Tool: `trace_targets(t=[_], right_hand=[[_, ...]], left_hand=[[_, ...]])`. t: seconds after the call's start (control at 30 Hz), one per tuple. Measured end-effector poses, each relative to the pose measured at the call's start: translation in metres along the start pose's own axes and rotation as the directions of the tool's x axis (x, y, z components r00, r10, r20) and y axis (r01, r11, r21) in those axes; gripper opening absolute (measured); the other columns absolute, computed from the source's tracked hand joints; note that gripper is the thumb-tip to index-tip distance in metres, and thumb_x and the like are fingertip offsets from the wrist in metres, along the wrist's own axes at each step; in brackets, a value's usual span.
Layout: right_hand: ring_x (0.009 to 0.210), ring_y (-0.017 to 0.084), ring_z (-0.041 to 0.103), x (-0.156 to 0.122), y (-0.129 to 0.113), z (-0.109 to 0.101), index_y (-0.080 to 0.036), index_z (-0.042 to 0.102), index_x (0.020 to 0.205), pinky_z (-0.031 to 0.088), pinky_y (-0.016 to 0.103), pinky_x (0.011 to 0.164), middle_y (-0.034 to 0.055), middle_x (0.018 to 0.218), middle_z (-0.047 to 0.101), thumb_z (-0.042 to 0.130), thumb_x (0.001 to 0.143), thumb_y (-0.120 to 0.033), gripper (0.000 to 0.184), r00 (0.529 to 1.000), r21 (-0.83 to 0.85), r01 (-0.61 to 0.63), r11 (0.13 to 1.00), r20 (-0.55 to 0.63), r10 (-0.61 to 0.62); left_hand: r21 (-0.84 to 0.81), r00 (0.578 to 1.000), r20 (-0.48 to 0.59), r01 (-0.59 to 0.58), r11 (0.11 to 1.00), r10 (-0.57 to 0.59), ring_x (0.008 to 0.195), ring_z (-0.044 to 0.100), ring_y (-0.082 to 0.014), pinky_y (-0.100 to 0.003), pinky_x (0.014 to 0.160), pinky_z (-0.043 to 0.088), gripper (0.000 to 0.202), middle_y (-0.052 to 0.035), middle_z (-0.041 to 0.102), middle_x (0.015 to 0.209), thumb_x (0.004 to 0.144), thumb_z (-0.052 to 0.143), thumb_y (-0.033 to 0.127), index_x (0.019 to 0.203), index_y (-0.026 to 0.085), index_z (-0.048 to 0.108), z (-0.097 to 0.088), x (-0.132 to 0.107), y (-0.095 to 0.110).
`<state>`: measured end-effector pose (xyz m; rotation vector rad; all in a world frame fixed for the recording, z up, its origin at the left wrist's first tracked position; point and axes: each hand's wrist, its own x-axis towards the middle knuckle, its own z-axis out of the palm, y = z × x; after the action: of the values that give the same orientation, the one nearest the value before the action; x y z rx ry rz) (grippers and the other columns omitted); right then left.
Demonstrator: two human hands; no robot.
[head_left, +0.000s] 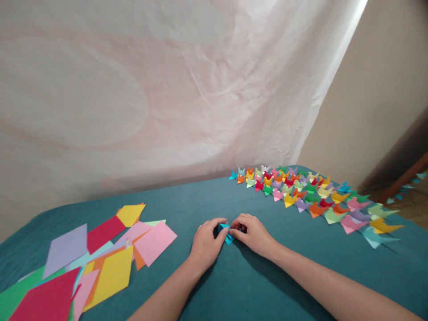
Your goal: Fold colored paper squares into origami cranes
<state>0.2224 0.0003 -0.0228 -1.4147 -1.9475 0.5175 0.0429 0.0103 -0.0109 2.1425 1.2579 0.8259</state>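
My left hand (206, 241) and my right hand (251, 232) meet over a small blue folded paper piece (226, 233) that rests on the teal tablecloth (254, 276). Fingers of both hands are curled and pinch the blue paper from either side. Most of the paper is hidden between the fingertips; only a blue corner shows.
Loose coloured paper squares (100, 249) lie spread at the left. Several rows of finished folded paper figures (310, 196) in many colours stand at the back right. A white sheet (167, 98) hangs behind the table, and a beige wall (381, 89) is at right.
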Motion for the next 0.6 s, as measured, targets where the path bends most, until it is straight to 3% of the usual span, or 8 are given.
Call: trace_targets(t=[0.6], right_hand=[[0.072, 0.015, 0.052, -0.0024, -0.0015, -0.0016, -0.021, 0.065, 0.077, 0.036, 0.027, 0.067, -0.0001, 0.075, 0.061, 0.063, 0.079, -0.027, 0.007, 1.0, -0.022, 0.017, 1.0, -0.006, -0.017]], left_hand=[[-0.038, 0.999, 0.008, -0.04, 0.998, 0.041, 0.096, 0.062, -0.0182, -0.028, 0.088, 0.045, 0.021, -0.0002, 0.069, 0.101, 0.084, 0.055, 0.022, 0.1, 0.024, 0.068, -0.0031, 0.0005, 0.0038]])
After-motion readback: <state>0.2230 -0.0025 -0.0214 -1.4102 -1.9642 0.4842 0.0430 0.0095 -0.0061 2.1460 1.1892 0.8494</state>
